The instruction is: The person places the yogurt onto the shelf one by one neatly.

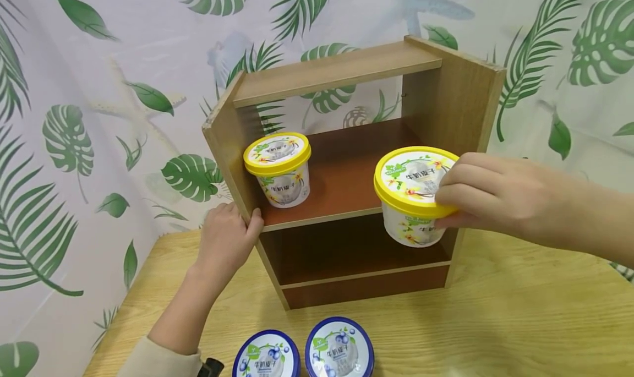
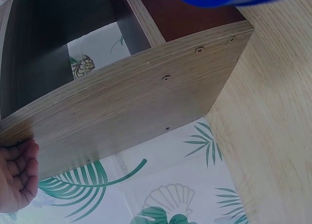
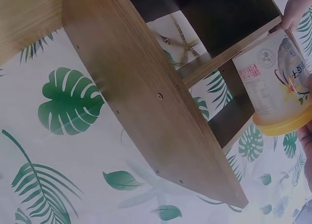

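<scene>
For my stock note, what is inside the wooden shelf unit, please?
A yellow-lidded tub stands left in the upper compartment; the held tub hides whatever is directly behind it.

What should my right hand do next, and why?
Probably move the held yellow-lidded tub onto the middle shelf, right of the matching tub: your right hand holds it in front of that shelf, and bare board shows there.

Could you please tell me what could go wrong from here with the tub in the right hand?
The right hand grips the round white yellow-lidded tub by one side only, so it might tilt or slip. It could also bump against the open brown wooden shelf unit that stands behind it.
</scene>
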A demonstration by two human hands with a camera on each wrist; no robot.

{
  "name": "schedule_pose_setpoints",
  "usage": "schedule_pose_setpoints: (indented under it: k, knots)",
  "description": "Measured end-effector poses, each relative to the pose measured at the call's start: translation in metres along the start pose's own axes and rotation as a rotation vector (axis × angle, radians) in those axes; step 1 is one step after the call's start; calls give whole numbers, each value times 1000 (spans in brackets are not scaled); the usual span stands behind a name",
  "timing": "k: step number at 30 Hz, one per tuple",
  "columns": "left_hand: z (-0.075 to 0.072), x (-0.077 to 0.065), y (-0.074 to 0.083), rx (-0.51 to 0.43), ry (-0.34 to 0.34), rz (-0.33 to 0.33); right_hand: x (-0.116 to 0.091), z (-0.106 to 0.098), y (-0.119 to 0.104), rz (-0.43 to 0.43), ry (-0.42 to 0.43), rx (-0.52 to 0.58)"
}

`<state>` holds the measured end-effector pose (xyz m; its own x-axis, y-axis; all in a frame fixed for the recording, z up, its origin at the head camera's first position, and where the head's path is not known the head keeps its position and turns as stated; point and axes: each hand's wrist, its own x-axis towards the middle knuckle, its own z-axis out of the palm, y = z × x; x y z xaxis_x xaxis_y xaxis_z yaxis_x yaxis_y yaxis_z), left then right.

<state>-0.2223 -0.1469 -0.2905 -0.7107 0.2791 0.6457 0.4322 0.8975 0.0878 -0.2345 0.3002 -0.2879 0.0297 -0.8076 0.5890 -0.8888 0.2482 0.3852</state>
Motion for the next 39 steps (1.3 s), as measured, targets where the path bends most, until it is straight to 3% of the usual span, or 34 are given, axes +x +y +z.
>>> schedule_pose_setpoints:
  k: [5, 7, 9, 14, 18, 25, 32, 39]
  knots:
    - [0, -1, 0, -1, -2, -2, 92, -48, -43, -8, 12, -43]
    - [0, -1, 0, 1, -2, -1, 115, -59, -54, -7, 18, -62]
    - [0, -1, 0, 2, -1, 2, 124, -63, -57, -2, 22, -72]
    - [0, -2, -1, 9, -3, 5, 121, -61, -50, 15, 4, -96]
    - [-1, -1, -1, 11, -5, 1, 120, -60, -45, 80, -40, -107]
    - [-1, 0, 0, 8, 12, 5, 123, -54, -37, 129, -15, -137]
    - [0, -1, 0, 12, 2, 2, 125, -48, -32, 202, -53, -156]
    - [1, -1, 0, 9, 20, 19, 121, -40, -28, 264, -9, -184]
